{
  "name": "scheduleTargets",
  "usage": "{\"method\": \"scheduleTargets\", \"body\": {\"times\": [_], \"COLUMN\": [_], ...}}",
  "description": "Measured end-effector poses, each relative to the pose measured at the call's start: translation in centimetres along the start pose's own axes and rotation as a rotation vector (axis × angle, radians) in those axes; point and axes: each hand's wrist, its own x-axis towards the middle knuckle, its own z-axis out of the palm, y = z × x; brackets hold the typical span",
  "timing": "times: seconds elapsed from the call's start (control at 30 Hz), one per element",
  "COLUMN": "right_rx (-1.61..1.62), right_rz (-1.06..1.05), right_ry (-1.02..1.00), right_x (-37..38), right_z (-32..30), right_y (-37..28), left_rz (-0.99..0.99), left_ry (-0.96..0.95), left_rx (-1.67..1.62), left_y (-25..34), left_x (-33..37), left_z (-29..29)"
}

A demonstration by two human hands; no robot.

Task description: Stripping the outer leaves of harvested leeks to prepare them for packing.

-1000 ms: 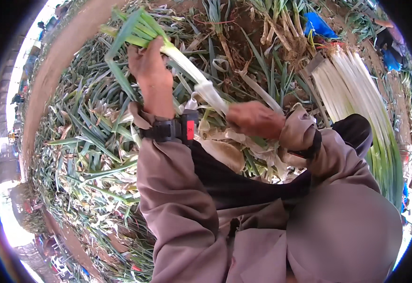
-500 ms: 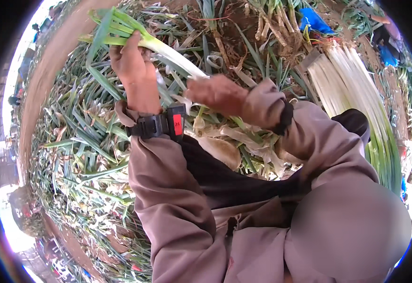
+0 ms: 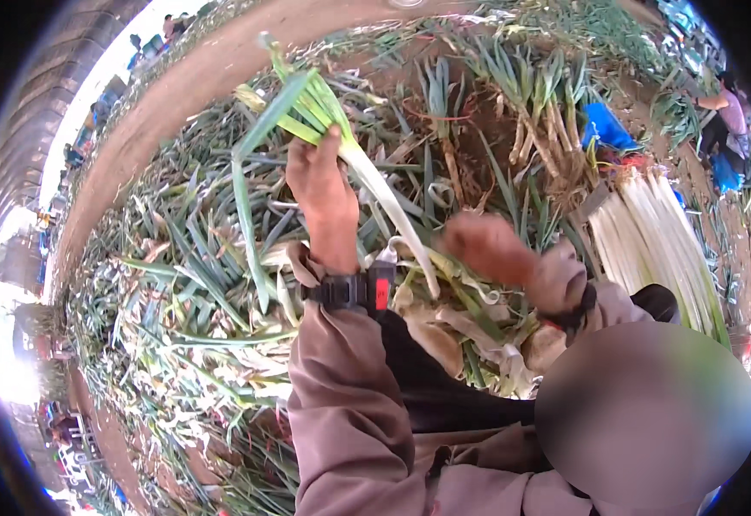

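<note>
My left hand (image 3: pixel 324 202) is closed around a leek (image 3: pixel 386 196) where its green leaves meet the white stalk. The leaves fan out above my fingers, and one long leaf hangs bent down on the left. The stalk slants down to the right, its bare lower end free in the air. To the right of that end, apart from it, is my right hand (image 3: pixel 489 248). Motion smears its fingers, so whether anything is in them does not show. Stripped leaves and pale peelings (image 3: pixel 478 322) lie below both hands.
A stack of cleaned white leeks (image 3: pixel 650 232) lies at the right. Unpeeled leeks with roots (image 3: pixel 547 138) stand behind, by a blue plastic piece (image 3: pixel 607 127). A thick leaf heap (image 3: pixel 195 241) spreads left. Another person (image 3: pixel 726 120) is at the far right.
My right hand has come off the leek's lower end and moved right. The view has shifted, so both hands and the leek sit lower and further right; my left hand keeps its hold.
</note>
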Motion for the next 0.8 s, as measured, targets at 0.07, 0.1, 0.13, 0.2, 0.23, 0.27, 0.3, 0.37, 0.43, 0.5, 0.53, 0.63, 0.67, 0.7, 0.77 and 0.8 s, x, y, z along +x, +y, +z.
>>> {"method": "scheduleTargets", "body": {"times": [0.07,0.1,0.13,0.2,0.23,0.27,0.3,0.37,0.43,0.5,0.53,0.63,0.67,0.7,0.77,0.8], "right_rx": [0.006,0.048,0.067,0.084,0.082,0.12,0.16,0.284,0.237,0.186,0.204,0.18,0.33,0.483,0.841,0.911], "right_rz": [-0.064,-0.024,0.003,0.046,0.06,0.033,0.009,0.089,0.12,0.13,0.137,0.1,0.152,0.204,0.296,0.401], "right_ry": [0.381,0.412,0.425,0.433,0.426,0.421,0.413,0.349,0.359,0.388,0.399,0.445,0.466,0.484,0.546,0.59], "right_x": [7.4,9.8,11.3,13.8,14.5,15.0,15.4,15.6,15.8,15.9,16.0,16.0,16.1,16.3,16.5,15.8], "right_z": [-5.0,-6.7,-7.6,-8.9,-9.2,-9.5,-9.4,-9.6,-9.6,-9.8,-9.8,-10.2,-10.1,-9.8,-8.8,-7.8], "right_y": [-5.5,-7.2,-8.6,-10.7,-11.2,-10.7,-9.9,-9.6,-10.4,-10.9,-11.2,-10.7,-10.5,-10.3,-7.8,-5.4], "left_rz": [-0.047,-0.055,-0.065,-0.067,-0.071,-0.074,-0.08,-0.107,-0.093,-0.18,-0.222,-0.105,-0.049,-0.029,-0.069,-0.102], "left_ry": [-0.051,-0.067,-0.082,-0.115,-0.131,-0.147,-0.158,-0.167,-0.169,-0.2,-0.215,-0.252,-0.253,-0.209,-0.186,-0.175], "left_rx": [0.018,0.042,0.071,0.068,0.066,0.058,0.058,0.039,0.018,0.067,0.093,0.175,0.197,0.173,0.184,0.182], "left_y": [0.1,-0.3,-0.3,-0.5,-0.6,-0.8,-0.9,-0.9,-0.9,-1.0,-0.9,-1.0,-0.9,-0.9,-1.1,-2.1], "left_x": [-1.8,-2.5,-3.0,-4.1,-4.4,-4.8,-5.2,-5.8,-6.0,-5.8,-5.8,-6.4,-6.5,-6.9,-6.6,-6.6], "left_z": [1.9,2.3,2.8,4.3,4.9,5.7,6.6,7.1,7.1,6.2,5.6,6.2,6.6,7.2,7.2,6.9]}}
